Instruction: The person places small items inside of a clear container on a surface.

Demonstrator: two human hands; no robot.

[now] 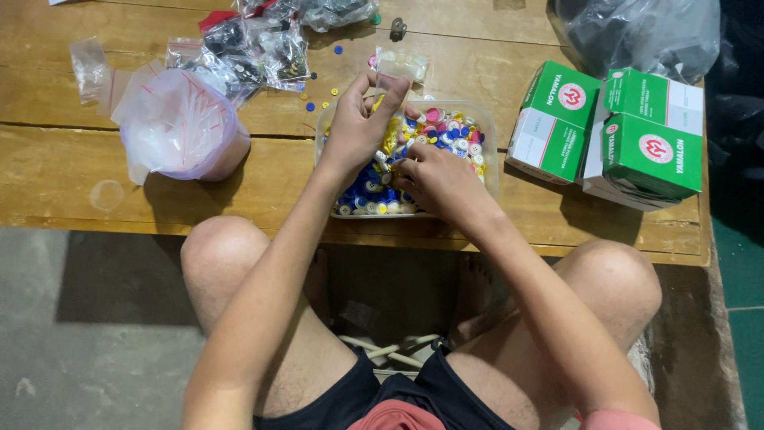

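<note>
You sit at a low wooden bench (72, 171) with your knees up against its near edge and both arms reaching over it. On the far right corner lies a big grey plastic bag (637, 32), and just near of it stand green and white cardboard boxes (609, 135), stacked close together. On the left a pale, bulging plastic bag (179, 127) rests on the planks, and beyond it, toward the far edge, lies a heap of small clear packets (255, 44) with dark contents. In the middle, straight ahead of you, sits a clear plastic tub (487, 151) filled with small round buttons (446, 131) in blue, white, yellow, pink and red; a few loose ones are scattered on the wood to the far left of the tub. Your left hand (358, 123) is raised over the far left part of the tub, fingers pinched narrowly around a small clear bag (398, 68) whose top sticks up past your fingertips. Your right hand (438, 179) lies low on the near side of the tub, fingers curled down into the buttons; what it grips, if anything, I cannot tell. The two hands are just beside each other, almost touching.
</note>
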